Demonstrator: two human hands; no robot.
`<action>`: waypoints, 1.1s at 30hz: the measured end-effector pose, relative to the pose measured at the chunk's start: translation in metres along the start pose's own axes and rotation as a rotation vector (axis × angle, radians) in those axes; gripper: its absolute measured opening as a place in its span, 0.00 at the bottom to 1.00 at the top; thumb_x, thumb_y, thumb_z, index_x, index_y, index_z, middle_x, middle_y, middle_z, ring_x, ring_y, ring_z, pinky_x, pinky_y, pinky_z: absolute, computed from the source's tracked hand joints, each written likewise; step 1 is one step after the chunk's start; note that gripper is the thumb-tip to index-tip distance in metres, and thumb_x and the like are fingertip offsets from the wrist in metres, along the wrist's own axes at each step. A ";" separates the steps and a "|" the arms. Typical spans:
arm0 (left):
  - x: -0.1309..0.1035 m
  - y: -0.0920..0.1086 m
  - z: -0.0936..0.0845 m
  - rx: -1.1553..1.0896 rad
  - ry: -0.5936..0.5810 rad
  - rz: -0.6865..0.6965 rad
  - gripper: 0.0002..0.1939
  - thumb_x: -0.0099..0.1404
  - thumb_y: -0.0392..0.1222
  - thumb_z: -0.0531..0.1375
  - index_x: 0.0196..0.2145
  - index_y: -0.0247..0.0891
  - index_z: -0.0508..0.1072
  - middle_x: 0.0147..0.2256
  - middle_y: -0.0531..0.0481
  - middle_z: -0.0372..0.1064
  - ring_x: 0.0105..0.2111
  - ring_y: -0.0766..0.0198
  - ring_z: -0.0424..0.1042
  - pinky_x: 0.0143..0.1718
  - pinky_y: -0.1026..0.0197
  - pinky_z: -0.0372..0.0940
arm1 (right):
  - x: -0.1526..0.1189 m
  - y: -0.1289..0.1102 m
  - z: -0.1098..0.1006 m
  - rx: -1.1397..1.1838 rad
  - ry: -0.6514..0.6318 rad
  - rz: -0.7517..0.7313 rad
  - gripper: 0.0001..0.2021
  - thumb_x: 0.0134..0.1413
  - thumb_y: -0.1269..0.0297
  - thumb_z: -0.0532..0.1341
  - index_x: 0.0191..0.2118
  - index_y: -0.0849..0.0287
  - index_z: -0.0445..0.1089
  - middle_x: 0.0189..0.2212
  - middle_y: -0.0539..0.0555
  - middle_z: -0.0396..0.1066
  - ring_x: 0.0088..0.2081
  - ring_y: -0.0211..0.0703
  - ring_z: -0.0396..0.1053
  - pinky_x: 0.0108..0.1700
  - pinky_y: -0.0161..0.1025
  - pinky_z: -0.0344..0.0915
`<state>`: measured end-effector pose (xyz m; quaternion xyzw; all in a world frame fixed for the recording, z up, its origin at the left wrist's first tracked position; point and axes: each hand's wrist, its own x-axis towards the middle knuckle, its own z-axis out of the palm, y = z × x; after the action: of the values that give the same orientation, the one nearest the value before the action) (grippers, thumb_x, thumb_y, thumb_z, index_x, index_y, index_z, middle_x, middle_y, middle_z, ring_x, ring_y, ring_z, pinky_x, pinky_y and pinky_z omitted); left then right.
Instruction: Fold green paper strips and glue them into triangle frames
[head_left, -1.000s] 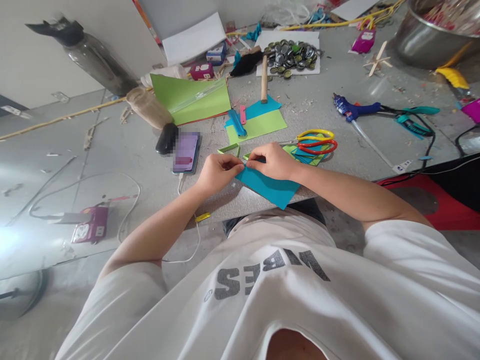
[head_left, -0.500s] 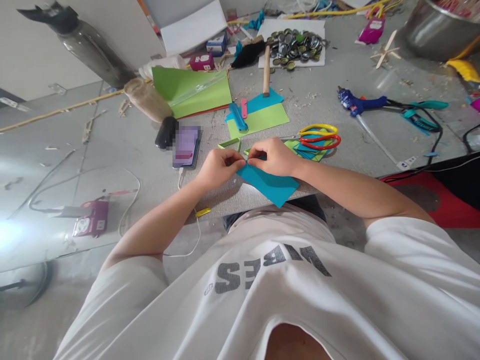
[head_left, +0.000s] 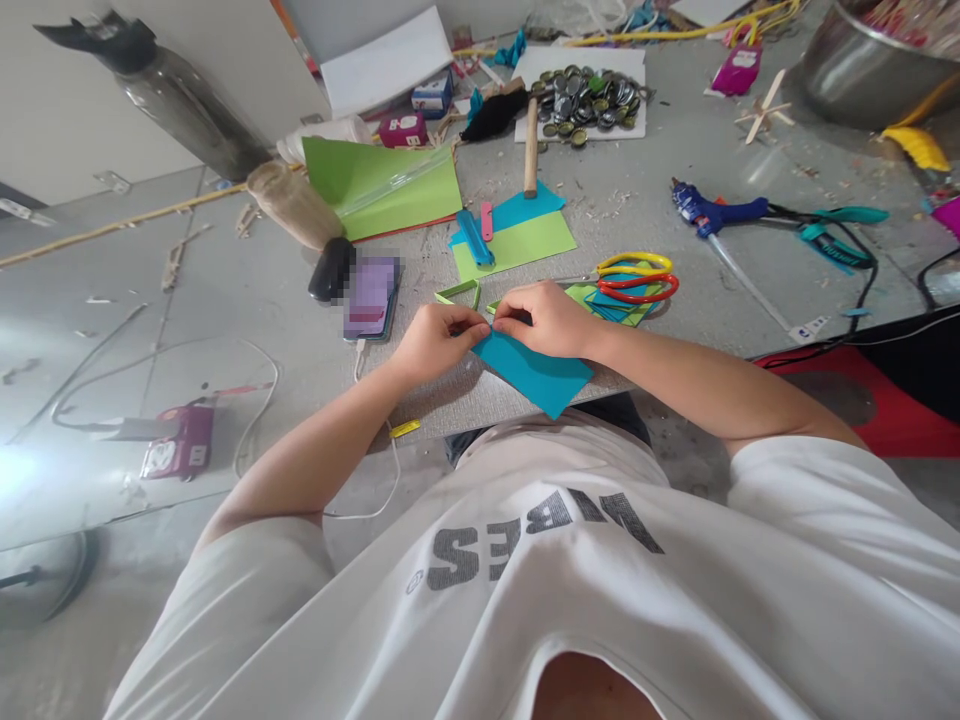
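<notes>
A sheet of blue paper [head_left: 536,374] is pinched at its upper left corner between my two hands, near the table's front edge. My left hand [head_left: 439,342] is closed, thumb and forefinger pressed together at that corner. On the other side, my right hand [head_left: 546,318] pinches the same corner and covers part of the top edge. Just beyond my fingertips stands a folded green paper strip [head_left: 459,292]. Scissors [head_left: 637,277] with one yellow and one red handle lie right of my right hand, on blue and green paper pieces.
Beyond my hands lie a blue cutter [head_left: 475,238], green paper [head_left: 517,250] and a wooden-handled tool [head_left: 531,150]. A phone [head_left: 373,298] with a white cable is at left. Bottle caps [head_left: 589,100] fill a white board at the back; a blue glue gun [head_left: 712,210] lies right.
Both hands keep their pinch on the blue paper's corner, with hardly any movement. The whole view has shifted slightly.
</notes>
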<state>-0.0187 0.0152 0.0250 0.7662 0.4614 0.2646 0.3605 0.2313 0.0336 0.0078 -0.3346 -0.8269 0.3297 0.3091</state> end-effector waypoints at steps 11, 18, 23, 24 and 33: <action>0.001 -0.005 0.001 -0.059 0.054 -0.017 0.15 0.66 0.53 0.70 0.34 0.39 0.89 0.31 0.48 0.84 0.33 0.57 0.79 0.36 0.57 0.74 | 0.000 0.000 -0.002 0.000 -0.001 -0.002 0.13 0.75 0.57 0.67 0.38 0.58 0.82 0.36 0.58 0.85 0.38 0.48 0.75 0.46 0.45 0.67; 0.001 -0.002 0.002 -0.070 0.059 -0.009 0.16 0.66 0.54 0.69 0.35 0.39 0.90 0.33 0.46 0.86 0.35 0.57 0.81 0.39 0.56 0.76 | 0.000 0.000 0.000 0.035 0.012 0.011 0.09 0.72 0.60 0.69 0.40 0.58 0.85 0.38 0.58 0.86 0.40 0.49 0.78 0.47 0.45 0.68; 0.001 -0.004 0.002 -0.068 0.117 -0.036 0.11 0.65 0.49 0.71 0.35 0.39 0.89 0.35 0.46 0.87 0.37 0.54 0.84 0.42 0.55 0.79 | 0.001 0.001 -0.001 0.028 0.006 0.079 0.12 0.76 0.59 0.68 0.40 0.59 0.83 0.36 0.56 0.85 0.38 0.46 0.76 0.44 0.43 0.65; 0.001 -0.004 0.001 -0.067 0.113 -0.037 0.11 0.65 0.49 0.72 0.35 0.39 0.89 0.34 0.46 0.87 0.36 0.55 0.83 0.41 0.55 0.79 | 0.001 0.001 -0.002 0.017 0.007 0.081 0.12 0.76 0.59 0.68 0.39 0.59 0.83 0.36 0.56 0.85 0.38 0.46 0.75 0.44 0.44 0.65; 0.001 -0.004 0.001 -0.003 0.059 0.011 0.16 0.69 0.53 0.68 0.36 0.39 0.90 0.32 0.47 0.85 0.35 0.56 0.81 0.38 0.56 0.74 | 0.000 0.000 -0.001 0.014 0.029 0.007 0.08 0.74 0.63 0.68 0.41 0.58 0.84 0.40 0.58 0.86 0.41 0.49 0.78 0.48 0.45 0.69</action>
<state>-0.0194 0.0175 0.0215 0.7599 0.4675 0.2898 0.3463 0.2316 0.0343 0.0079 -0.3401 -0.8188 0.3317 0.3224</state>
